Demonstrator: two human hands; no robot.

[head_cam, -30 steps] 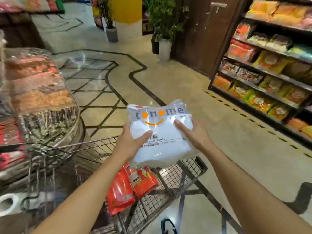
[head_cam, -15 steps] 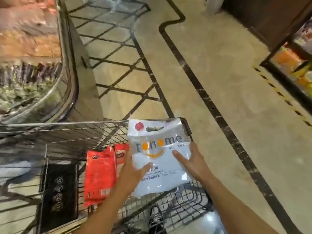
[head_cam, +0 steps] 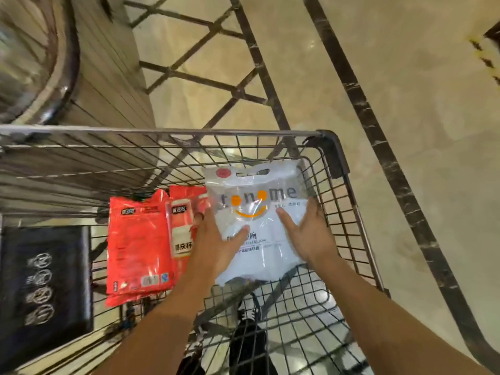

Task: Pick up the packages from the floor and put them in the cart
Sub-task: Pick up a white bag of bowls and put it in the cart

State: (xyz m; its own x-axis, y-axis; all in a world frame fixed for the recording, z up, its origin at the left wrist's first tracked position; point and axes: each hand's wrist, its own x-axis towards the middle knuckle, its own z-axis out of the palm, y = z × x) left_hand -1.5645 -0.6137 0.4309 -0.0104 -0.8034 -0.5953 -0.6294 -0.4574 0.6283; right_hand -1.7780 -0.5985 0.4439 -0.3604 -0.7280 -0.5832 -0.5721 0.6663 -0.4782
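Fingers (head_cam: 238,232) of both hands gripped one white package (head_cam: 257,223), thumbs on its front face, remaining digits behind. Left hand (head_cam: 216,244) held its left edge, right hand (head_cam: 308,234) its right edge. Package: glossy clear-and-white plastic pouch, rectangular, cut-out handle slot, inside the wire-mesh cart (head_cam: 335,158) at its right side. Two red glossy flat packages (head_cam: 139,244) lay beside it on the cart floor. One black rectangular panel (head_cam: 43,282) at left.

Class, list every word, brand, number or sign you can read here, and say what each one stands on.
"t∙n∙me", orange dots as two letters above an orange smile: white package, held by both hands.
Smaller print on it: unreadable.
"庆杯": right red package, partly covered.
Black label on the left red package: blurred.
Round signs on the cart's black flap: blurred.
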